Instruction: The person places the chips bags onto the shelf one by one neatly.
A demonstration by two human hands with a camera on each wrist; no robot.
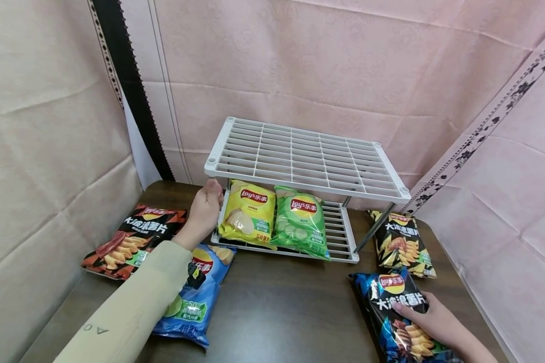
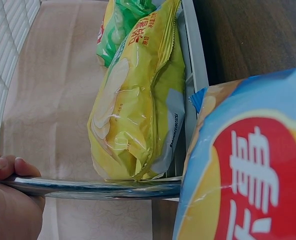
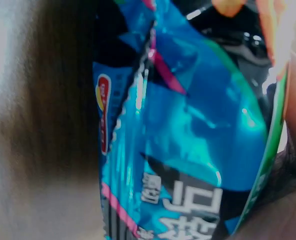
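My left hand (image 1: 206, 209) grips the metal post (image 2: 108, 189) at the front left corner of a white two-tier rack (image 1: 306, 157). On the lower tier, a yellow bag of potato chips (image 1: 249, 213) stands beside a green bag of potato chips (image 1: 301, 222), both leaning back. My right hand (image 1: 436, 318) holds a black-and-blue bag of potato chips (image 1: 381, 313) by its right side, thumb across the front. That bag fills most of the right wrist view. Under my left forearm lies a light blue bag of potato chips (image 1: 200, 297), partly hidden by the sleeve.
A black-and-red bag of potato chips (image 1: 133, 242) lies on the brown table (image 1: 281, 307) at the left. At the right, a black-and-gold bag of potato chips (image 1: 401, 244) lies beside the rack. Pink cloth (image 1: 336, 60) hangs behind and at both sides.
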